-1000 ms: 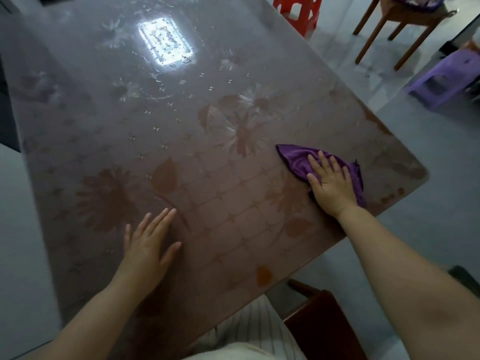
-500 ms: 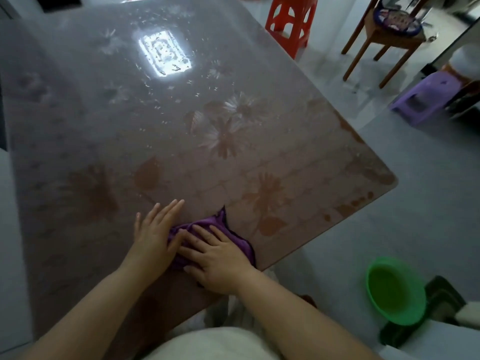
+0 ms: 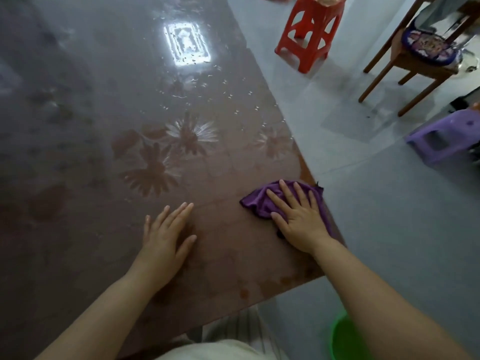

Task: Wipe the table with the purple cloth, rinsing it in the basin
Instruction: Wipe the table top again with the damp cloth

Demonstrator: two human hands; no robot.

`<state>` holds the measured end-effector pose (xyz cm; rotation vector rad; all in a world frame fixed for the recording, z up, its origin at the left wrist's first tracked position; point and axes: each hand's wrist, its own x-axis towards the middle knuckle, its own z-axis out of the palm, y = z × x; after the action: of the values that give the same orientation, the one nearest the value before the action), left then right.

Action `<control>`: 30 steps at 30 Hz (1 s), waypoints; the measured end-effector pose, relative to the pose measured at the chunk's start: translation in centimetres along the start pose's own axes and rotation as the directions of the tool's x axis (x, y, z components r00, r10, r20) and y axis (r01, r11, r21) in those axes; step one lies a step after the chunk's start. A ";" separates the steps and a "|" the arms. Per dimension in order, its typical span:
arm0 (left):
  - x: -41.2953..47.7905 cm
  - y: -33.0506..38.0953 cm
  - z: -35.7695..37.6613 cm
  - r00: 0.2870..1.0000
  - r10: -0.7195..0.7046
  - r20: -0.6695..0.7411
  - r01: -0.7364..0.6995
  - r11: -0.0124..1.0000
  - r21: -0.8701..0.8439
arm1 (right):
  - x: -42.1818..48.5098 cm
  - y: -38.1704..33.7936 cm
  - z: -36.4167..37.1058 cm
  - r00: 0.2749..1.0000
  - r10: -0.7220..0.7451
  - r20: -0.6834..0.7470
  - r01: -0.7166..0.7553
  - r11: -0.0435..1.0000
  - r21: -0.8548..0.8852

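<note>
A purple cloth [image 3: 258, 202] lies bunched on the brown flower-patterned table [image 3: 130, 126], right at its right edge. My right hand [image 3: 298, 216] presses flat on the cloth with straight, spread fingers. My left hand [image 3: 166, 235] rests flat on the bare tabletop to the left of the cloth, apart from it. A green basin [image 3: 345, 339] sits on the floor at the lower right, mostly hidden behind my right forearm.
A red plastic stool [image 3: 309, 29] stands on the grey floor beyond the table's right edge. Further right are a wooden chair with a patterned cushion [image 3: 426, 45] and a low purple stool [image 3: 446, 136]. Wet streaks and a bright reflection show on the tabletop.
My right hand has slid the cloth from beside my left hand out to the table's right edge. My left hand stays flat on the table. The view has turned right.
</note>
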<state>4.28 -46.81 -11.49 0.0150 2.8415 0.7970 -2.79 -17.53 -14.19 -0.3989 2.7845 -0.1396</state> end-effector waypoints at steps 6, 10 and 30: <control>-0.1 1.0 -0.3 0.988 -0.144 -0.053 0.147 0.988 0.042 | 7.6 -5.5 -1.6 0.998 -0.046 0.049 0.043 0.998 0.053; 0.9 1.5 -0.4 0.984 -0.165 -0.064 0.168 0.985 0.047 | 2.9 -9.9 0.8 0.939 -0.337 0.066 0.333 0.941 0.061; -6.0 -8.9 -5.1 0.853 -0.439 -0.281 0.429 0.898 -0.101 | 22.3 -20.8 -4.6 0.975 -0.213 0.063 0.210 0.976 0.049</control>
<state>9.56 -57.39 -10.71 -0.7915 2.9167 0.7959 -19.21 -43.67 -13.70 -0.6770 2.6619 -0.2294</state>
